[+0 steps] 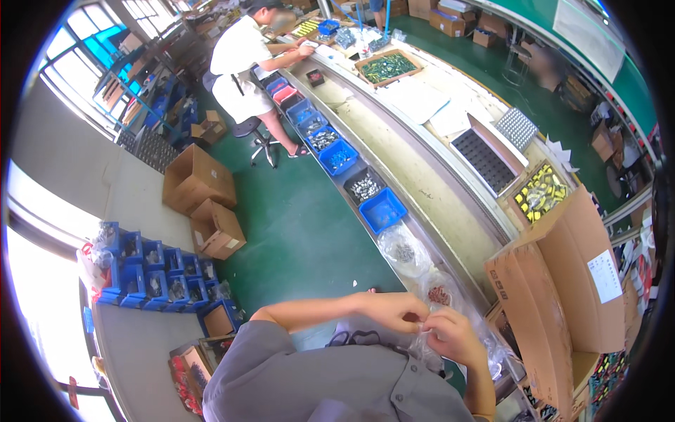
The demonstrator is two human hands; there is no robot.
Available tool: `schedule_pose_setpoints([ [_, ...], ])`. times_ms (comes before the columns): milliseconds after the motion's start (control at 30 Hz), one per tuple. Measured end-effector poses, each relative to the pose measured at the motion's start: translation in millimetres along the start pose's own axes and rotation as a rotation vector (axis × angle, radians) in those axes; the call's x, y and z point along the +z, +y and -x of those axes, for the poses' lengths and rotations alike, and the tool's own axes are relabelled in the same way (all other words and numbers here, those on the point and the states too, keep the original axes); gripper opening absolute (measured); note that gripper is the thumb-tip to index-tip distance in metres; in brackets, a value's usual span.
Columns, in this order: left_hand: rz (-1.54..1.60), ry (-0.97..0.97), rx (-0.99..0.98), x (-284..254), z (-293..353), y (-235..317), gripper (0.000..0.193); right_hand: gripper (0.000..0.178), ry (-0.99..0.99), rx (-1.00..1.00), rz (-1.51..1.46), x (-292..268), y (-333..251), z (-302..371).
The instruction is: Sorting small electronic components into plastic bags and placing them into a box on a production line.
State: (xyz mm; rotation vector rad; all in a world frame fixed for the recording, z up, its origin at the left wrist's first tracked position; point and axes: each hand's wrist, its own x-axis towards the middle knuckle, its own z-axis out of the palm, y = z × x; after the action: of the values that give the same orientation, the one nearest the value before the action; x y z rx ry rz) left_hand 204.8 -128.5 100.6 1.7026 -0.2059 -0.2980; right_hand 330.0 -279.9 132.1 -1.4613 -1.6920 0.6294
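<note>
My left hand [399,311] and my right hand [451,333] meet in front of my chest at the bench's near end. Both are closed, fingertips pinched together around something small and pale that I cannot make out. Crumpled clear plastic [424,349] shows just beneath them; whether the fingers grip it is unclear. Beyond my hands, a clear bag with small copper-coloured parts [439,295] lies on the bench edge. Farther along lies another clear bag with grey metal parts [403,252].
A row of bins, including a blue bin [383,210], lines the bench edge. A tall open carton [555,295] stands close on my right, near a box of yellow parts [540,193]. A co-worker [242,60] sits at the far left; cartons [199,179] stand on the floor.
</note>
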Motion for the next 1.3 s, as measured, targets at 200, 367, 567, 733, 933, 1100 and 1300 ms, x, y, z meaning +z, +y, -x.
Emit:
schedule_pose_setpoints([
  [200, 0.334, 0.134, 0.074, 9.2, 7.2, -0.7, 0.013, 0.019, 0.096, 0.086, -0.321, -7.9, -10.5, 8.6],
  [367, 0.605, 0.452, -0.046, 20.1, 2.9, -5.9, 0.013, 0.02, 0.242, 0.136, -0.229, -2.4, -12.7, 8.8],
  [567, -0.221, 0.312, 0.006, 3.3, 5.2, 7.8, 0.01, 0.021, 0.1, 0.085, -0.131, -4.6, -15.2, 1.2],
  [733, -0.043, 0.147, 0.085, 5.9, 4.7, 12.4, 0.01, 0.024, 0.061, 0.031, -0.127, -0.9, -15.0, -7.4],
  [933, -0.074, 0.24, 0.066, 5.4, 15.6, 5.4, 0.009, 0.024, 0.049, 0.091, -0.167, 2.7, -13.4, -3.4],
  [1100, -0.139, 0.451, -0.026, 4.3, 20.4, 0.8, 0.011, 0.024, 0.076, 0.127, -0.218, 6.4, -11.9, -2.5],
  [1300, 0.35, 0.71, -0.135, 12.3, 8.8, -32.8, 0.007, 0.022, 0.168, 0.096, -0.163, 13.4, -16.7, -10.6],
])
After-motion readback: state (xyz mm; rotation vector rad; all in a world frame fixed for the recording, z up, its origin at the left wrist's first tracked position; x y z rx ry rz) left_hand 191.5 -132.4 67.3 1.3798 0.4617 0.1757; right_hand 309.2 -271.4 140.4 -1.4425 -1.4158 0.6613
